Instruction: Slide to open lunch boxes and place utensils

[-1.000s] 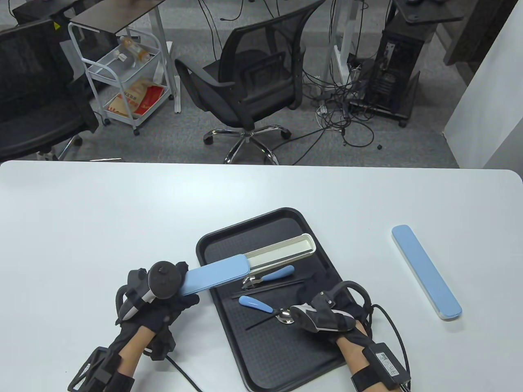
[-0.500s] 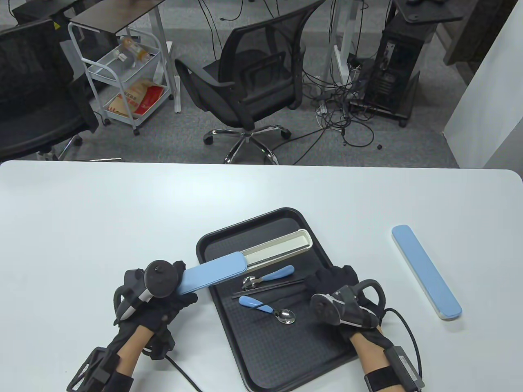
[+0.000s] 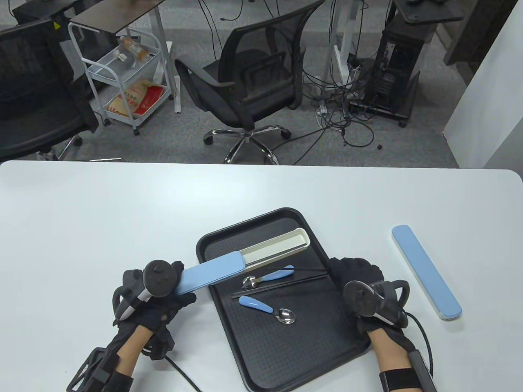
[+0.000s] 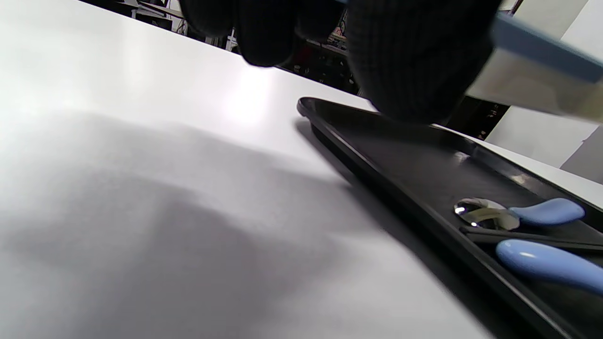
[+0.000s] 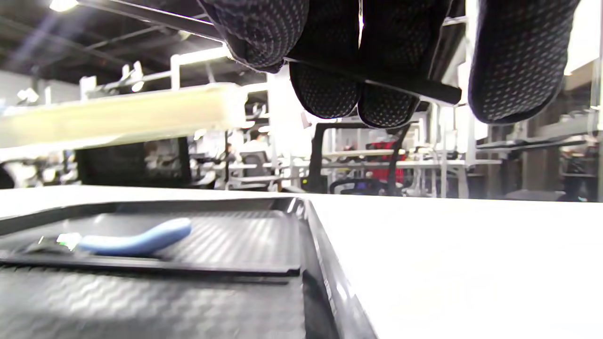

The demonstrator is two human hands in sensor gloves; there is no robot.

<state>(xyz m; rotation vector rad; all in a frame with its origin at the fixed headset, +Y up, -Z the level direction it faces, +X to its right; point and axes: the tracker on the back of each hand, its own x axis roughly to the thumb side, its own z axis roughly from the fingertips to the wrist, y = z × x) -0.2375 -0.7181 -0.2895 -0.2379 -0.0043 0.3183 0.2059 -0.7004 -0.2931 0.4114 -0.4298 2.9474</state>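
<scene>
My left hand (image 3: 184, 283) grips the blue lid (image 3: 212, 272) of a utensil box at the black tray's (image 3: 278, 351) left edge. The lid is slid partway off, and the cream inner box (image 3: 278, 245) sticks out up-right above the tray, empty. My right hand (image 3: 353, 271) is at the tray's right edge and pinches one black chopstick (image 5: 424, 92) between its fingertips (image 5: 330, 89), raised off the tray. A second chopstick (image 3: 278, 286) lies on the tray beside a blue-handled utensil (image 3: 271, 275). A blue-handled spoon (image 3: 265, 308) lies in front of them.
A second blue utensil box (image 3: 425, 271) lies shut on the white table to the right of the tray. Office chairs, a wire cart and cables are on the floor beyond the table's far edge.
My right hand has moved from over the spoon to the tray's right edge, taking one chopstick with it. The box in my left hand has shifted slightly left.
</scene>
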